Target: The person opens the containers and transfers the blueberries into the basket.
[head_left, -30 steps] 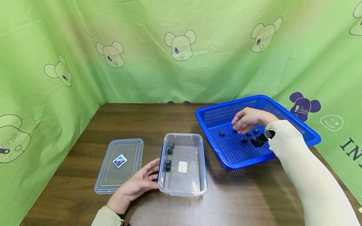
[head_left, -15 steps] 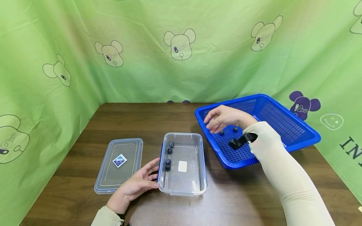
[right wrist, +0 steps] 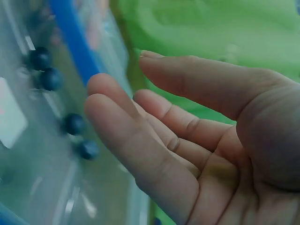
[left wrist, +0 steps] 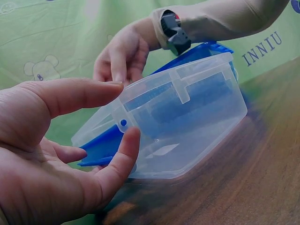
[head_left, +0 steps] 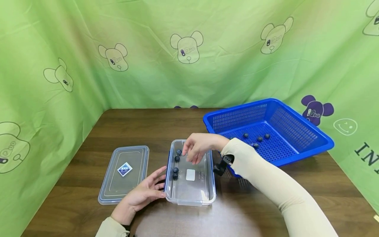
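My left hand (head_left: 145,194) rests at the left side of a clear container (head_left: 190,201), its spread fingers and thumb touching the side and near corner. In the left wrist view, the thumb lies by the rim of the container (left wrist: 206,131), above a blue side flap (left wrist: 105,147). Over the far half of the container hangs my right hand (head_left: 199,146), fingers loosely bent. The right wrist view shows the thumb apart from the fingers of this hand (right wrist: 187,131), nothing visible between them. Several dark blue berries (head_left: 176,170) lie along the container's left side.
A blue perforated basket (head_left: 308,152) with several berries (head_left: 259,139) stands at the right, partly behind the right arm. A clear lid with blue edging (head_left: 122,184) lies on the wooden table (head_left: 142,125) at the left. Green printed cloth (head_left: 225,65) hangs behind.
My right hand has moved left, from over the blue basket to over the clear container. The left hand, container and lid have stayed in place.
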`<state>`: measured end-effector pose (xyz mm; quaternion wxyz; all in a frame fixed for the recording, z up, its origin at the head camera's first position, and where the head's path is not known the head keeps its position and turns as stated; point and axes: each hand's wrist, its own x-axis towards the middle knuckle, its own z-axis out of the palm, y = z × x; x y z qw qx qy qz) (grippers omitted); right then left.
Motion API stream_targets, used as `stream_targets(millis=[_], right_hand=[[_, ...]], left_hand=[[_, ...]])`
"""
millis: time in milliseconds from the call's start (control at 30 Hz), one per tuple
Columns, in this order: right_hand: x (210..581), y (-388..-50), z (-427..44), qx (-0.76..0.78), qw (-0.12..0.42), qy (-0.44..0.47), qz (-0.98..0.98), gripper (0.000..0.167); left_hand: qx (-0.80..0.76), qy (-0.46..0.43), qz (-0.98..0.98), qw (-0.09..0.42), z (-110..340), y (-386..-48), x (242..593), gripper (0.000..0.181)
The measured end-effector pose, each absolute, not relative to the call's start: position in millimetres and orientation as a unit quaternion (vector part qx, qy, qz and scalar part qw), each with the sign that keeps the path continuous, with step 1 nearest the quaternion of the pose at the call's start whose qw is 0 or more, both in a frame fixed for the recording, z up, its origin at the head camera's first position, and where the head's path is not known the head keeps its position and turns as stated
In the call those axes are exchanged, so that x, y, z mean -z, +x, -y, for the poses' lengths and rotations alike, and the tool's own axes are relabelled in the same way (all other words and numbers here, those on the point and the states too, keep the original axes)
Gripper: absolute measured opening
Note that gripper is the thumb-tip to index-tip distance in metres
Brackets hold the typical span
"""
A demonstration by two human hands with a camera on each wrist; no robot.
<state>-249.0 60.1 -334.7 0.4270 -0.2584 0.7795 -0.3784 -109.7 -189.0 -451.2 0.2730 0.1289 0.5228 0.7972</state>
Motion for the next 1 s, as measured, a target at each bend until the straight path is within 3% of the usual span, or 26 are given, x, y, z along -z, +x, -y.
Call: stream_targets(millis=[367,633,1000], right_hand=[[370.0,-240.3,-19.2,0.267,0.444,-0.219,-0.827,0.037],[383.0,-235.1,-7.5,0.255,0.437,-0.22,-0.834,0.015],[386.2,-229.9,-2.6,0.268,0.424,-0.22,-0.836,0.017]], left_hand=[[-0.799,0.127,-0.52,0.275,188.9,-109.0,450.2,0.094],[-0.795,0.126,-0.524,0.277,189.9,-108.4,449.2,0.094],[-0.793,0.132,-0.526,0.277,189.6,-108.7,448.8,0.092]])
